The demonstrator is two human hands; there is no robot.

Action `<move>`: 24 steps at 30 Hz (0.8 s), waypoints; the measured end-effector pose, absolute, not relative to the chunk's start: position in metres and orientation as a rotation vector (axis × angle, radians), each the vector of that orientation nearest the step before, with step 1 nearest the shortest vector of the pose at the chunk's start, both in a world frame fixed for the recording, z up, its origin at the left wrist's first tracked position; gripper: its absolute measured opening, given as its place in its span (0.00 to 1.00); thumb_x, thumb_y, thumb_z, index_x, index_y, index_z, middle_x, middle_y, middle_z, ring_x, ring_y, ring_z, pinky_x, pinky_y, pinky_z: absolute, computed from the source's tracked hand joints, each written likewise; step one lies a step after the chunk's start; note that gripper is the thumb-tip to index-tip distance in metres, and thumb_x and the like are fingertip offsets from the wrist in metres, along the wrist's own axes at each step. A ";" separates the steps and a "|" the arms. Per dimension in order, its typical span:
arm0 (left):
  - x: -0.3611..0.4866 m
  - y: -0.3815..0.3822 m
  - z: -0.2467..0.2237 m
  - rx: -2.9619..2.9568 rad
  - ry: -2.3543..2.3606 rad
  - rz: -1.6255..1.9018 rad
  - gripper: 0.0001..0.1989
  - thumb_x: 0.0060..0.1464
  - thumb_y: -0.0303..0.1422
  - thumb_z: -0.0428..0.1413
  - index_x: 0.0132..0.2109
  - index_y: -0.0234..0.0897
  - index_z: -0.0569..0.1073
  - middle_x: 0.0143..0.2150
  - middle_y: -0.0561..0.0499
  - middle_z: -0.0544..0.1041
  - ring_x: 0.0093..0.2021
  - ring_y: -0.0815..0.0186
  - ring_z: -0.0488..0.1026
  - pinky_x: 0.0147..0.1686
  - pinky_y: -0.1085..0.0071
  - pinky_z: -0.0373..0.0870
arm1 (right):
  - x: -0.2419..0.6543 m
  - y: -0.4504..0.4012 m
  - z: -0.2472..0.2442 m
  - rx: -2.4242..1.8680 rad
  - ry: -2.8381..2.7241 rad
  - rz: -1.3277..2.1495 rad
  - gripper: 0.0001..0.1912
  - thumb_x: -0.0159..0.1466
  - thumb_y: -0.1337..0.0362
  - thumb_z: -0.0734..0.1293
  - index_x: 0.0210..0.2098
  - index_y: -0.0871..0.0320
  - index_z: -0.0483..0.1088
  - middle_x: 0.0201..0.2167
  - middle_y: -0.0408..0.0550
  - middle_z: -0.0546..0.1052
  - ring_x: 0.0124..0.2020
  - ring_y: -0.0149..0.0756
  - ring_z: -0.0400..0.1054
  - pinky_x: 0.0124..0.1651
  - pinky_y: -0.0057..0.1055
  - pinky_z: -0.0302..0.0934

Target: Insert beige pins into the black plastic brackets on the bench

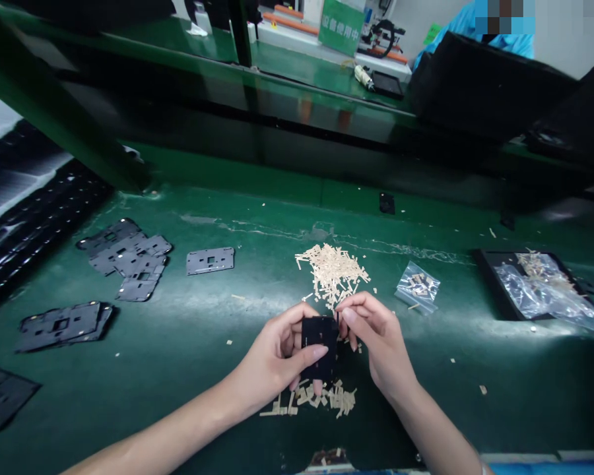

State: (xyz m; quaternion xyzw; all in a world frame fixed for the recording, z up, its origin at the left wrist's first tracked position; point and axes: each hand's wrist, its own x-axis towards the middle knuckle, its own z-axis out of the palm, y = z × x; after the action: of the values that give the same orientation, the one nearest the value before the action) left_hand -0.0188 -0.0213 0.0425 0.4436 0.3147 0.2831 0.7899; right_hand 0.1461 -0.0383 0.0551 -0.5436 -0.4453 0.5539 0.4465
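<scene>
A black rectangular plate (319, 359) is held upright in my left hand (290, 349), thumb across its face and fingers behind. My right hand (371, 330) is at the plate's upper right corner, thumb and forefinger pinched on a small dark piece whose shape is hard to make out. Just beyond the hands lies a heap of small pale strips (330, 269). More pale strips (344, 399) are scattered below the plate, nearer to me. One grey-black plate (210, 260) lies flat to the left of the heap.
Stacked dark plates (129, 254) and further plates (62, 324) lie on the left of the green table (178, 369). On the right are a clear bag (418, 287) and a black tray (505, 297) with bags. A person in blue (455, 33) is behind the raised shelf.
</scene>
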 end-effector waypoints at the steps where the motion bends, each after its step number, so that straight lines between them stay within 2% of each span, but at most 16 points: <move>1: -0.019 -0.021 0.043 0.940 0.653 0.605 0.08 0.53 0.31 0.55 0.37 0.35 0.62 0.27 0.56 0.71 0.19 0.71 0.74 0.10 0.88 0.55 | 0.148 -0.037 0.055 -1.300 -1.071 1.443 0.05 0.60 0.61 0.65 0.32 0.57 0.67 0.24 0.41 0.68 0.23 0.25 0.60 0.21 0.20 0.51; 9: -0.022 -0.013 0.037 0.836 0.417 0.501 0.10 0.51 0.30 0.57 0.38 0.35 0.63 0.27 0.54 0.74 0.16 0.73 0.72 0.09 0.88 0.56 | 0.152 -0.036 0.053 -1.087 -0.974 1.752 0.10 0.50 0.65 0.72 0.25 0.60 0.66 0.22 0.40 0.67 0.19 0.23 0.59 0.17 0.18 0.50; 12: -0.023 -0.008 0.035 0.819 0.368 0.445 0.10 0.49 0.30 0.57 0.37 0.35 0.62 0.26 0.55 0.73 0.15 0.75 0.69 0.08 0.86 0.56 | 0.149 -0.038 0.055 -1.076 -0.952 1.716 0.11 0.50 0.64 0.72 0.24 0.59 0.65 0.23 0.40 0.67 0.19 0.23 0.59 0.16 0.18 0.49; 15: -0.023 -0.006 0.035 0.874 0.487 0.465 0.15 0.49 0.31 0.57 0.43 0.38 0.61 0.28 0.55 0.73 0.15 0.74 0.69 0.09 0.83 0.56 | 0.147 -0.041 0.060 -1.151 -0.973 1.574 0.10 0.51 0.65 0.72 0.24 0.59 0.65 0.22 0.39 0.66 0.19 0.23 0.57 0.17 0.19 0.49; 17: -0.021 -0.008 0.036 0.998 0.648 0.554 0.20 0.47 0.31 0.59 0.47 0.39 0.61 0.31 0.54 0.72 0.20 0.72 0.71 0.13 0.81 0.60 | 0.146 -0.042 0.061 -1.222 -1.029 1.458 0.09 0.51 0.65 0.71 0.24 0.59 0.66 0.22 0.40 0.66 0.20 0.24 0.57 0.18 0.21 0.50; 19: -0.019 -0.012 0.038 1.210 0.830 0.676 0.25 0.42 0.32 0.62 0.48 0.40 0.63 0.35 0.51 0.72 0.31 0.66 0.73 0.22 0.76 0.67 | 0.145 -0.043 0.059 -1.272 -1.115 1.351 0.07 0.52 0.66 0.71 0.24 0.59 0.67 0.23 0.42 0.67 0.21 0.26 0.59 0.20 0.23 0.52; 21: -0.018 -0.016 0.038 1.407 0.930 0.736 0.28 0.39 0.32 0.64 0.49 0.40 0.65 0.40 0.48 0.72 0.40 0.61 0.70 0.32 0.69 0.70 | 0.144 -0.043 0.056 -1.276 -1.192 1.284 0.06 0.52 0.66 0.71 0.23 0.58 0.68 0.22 0.42 0.68 0.23 0.28 0.60 0.24 0.25 0.55; 24: -0.016 -0.020 0.037 1.508 0.926 0.734 0.27 0.44 0.32 0.61 0.52 0.41 0.63 0.44 0.47 0.72 0.38 0.62 0.70 0.34 0.66 0.71 | 0.141 -0.044 0.050 -1.258 -1.230 1.263 0.06 0.52 0.68 0.71 0.23 0.57 0.69 0.22 0.41 0.68 0.25 0.28 0.61 0.27 0.26 0.56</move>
State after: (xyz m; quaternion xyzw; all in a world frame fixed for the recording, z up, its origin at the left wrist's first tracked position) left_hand -0.0160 -0.0203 0.0371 0.6439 0.3952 0.3133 0.5753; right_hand 0.1413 -0.0443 0.0501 -0.5132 -0.5015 0.5153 0.4687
